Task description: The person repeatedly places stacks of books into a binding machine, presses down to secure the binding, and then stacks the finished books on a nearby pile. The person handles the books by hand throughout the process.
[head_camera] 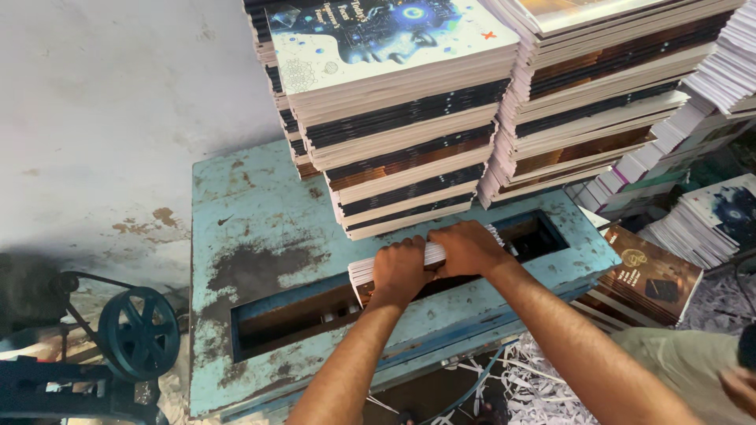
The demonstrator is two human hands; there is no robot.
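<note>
The bundle of books (pixel 394 264) stands on edge in the long slot (pixel 299 315) of the worn blue surface (pixel 260 212), both the left hand (pixel 400 271) and right hand (pixel 466 248) clenched over its top. It could tip or jam there, and the tall stack (pixel 394 118) at twelve o'clock, just behind, could topple if knocked. The slot's depth and the fingers' tips are hidden.

Brightness: fairly bright, soft daylight, even across the blue machine top (pixel 260 205).
Source: seemingly from upper left, washing out the pale wall (pixel 102 102).
Shadows: deep inside the slot (pixel 291 319); dark around the wheel (pixel 138 333) at lower left.
Glare: mild sheen on the top book cover (pixel 378 35).
Focus: sharp at centre, both forearms crisp.
Edges: slight wide-angle bending of the book stacks (pixel 598 102); lower right corner soft.
</note>
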